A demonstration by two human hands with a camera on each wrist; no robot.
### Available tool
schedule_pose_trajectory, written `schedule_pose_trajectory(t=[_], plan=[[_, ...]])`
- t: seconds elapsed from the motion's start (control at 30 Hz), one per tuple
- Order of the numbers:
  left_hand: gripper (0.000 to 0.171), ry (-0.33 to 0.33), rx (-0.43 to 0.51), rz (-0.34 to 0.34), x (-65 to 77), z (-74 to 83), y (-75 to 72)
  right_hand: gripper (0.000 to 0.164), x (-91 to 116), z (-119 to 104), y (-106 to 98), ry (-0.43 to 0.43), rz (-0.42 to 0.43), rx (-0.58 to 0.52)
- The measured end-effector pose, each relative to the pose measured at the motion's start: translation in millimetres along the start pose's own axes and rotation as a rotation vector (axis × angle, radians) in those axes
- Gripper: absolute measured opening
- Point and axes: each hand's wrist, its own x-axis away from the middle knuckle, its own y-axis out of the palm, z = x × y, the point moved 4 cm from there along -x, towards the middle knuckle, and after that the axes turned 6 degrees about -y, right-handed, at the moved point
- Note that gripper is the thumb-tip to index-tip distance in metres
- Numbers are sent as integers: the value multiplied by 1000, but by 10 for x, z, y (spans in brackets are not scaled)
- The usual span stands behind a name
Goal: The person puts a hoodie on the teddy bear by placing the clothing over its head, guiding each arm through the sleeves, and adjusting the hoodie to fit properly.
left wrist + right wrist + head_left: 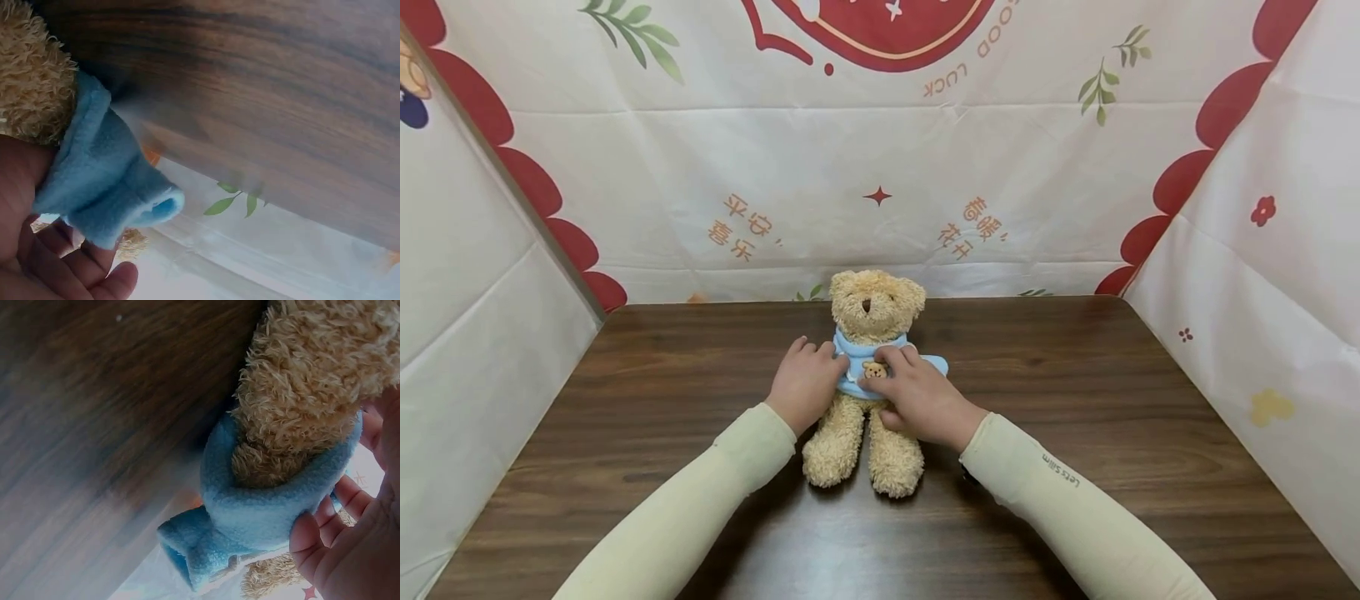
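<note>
Pale green sleeves (685,508), small dark lettering (1060,470) on right

The bear (867,310) is tan, its top (865,354) light blue, the surface (662,375) brown wood-grain, the sleeves (692,492) cream, the backdrop (850,150) red-scalloped white.

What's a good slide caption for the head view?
Left hand and right hand touching the light-blue top of a teddy bear on a dark wood table.
</note>
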Motion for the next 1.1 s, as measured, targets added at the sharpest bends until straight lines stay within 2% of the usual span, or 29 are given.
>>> schedule_pose_trajectory(t=[0.13, 0.3, 0.4, 0.63, 0.73, 0.93, 1.1], plan=[[18, 14, 5, -25, 12, -20, -24, 41, 13, -2, 2, 3, 4, -14], [30, -18, 127, -105, -9, -75, -13, 41, 40, 15, 7, 6, 15, -18], [28, -21, 170, -125, -32, -76, 26, 42, 40, 19, 14, 7, 9, -21], [19, -47, 92, -59, -66, -28, 53, 41, 29, 9, 24, 7, -8, -28], [18, -53, 58, -60, -72, -9, 24, 41, 24, 9, 18, 9, -9, -24], [15, -21, -26, -61, -54, 12, -19, 41, 29, 22, 4, 15, -5, -12], [16, -15, 26, -69, -2, -17, 1, 41, 44, 22, -1, 20, -10, -20]])
